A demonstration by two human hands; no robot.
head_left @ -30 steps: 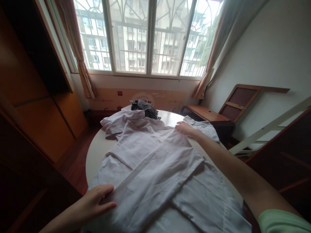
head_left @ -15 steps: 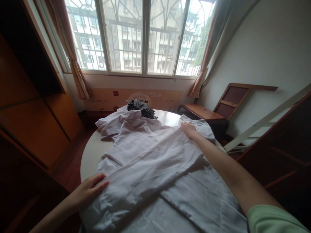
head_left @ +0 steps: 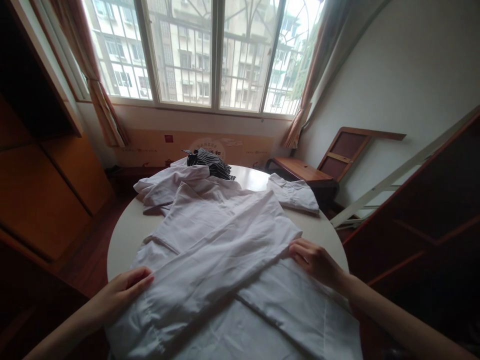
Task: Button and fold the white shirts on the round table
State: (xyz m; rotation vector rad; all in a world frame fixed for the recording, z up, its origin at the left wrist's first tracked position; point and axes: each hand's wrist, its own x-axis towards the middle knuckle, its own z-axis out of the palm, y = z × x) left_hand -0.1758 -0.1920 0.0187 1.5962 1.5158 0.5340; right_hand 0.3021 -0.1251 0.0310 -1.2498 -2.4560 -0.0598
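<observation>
Left hand is lying flat with fingers loose on the near-left edge of the white shirt, which is spread over the round table between both hands. Right hand is pinching the folded sleeve edge on the shirt's right side, and a striped garment sits bunched well beyond both hands.

A single camera, worn on the person's head, looks forward and down across the round counter toward the window on the far wall. It sits close above the counter's near edge, so the white shirt fills the lower half and both forearms enter from the bottom corners. The wide lens bends the walls at the sides. No second view shares the scene.
</observation>
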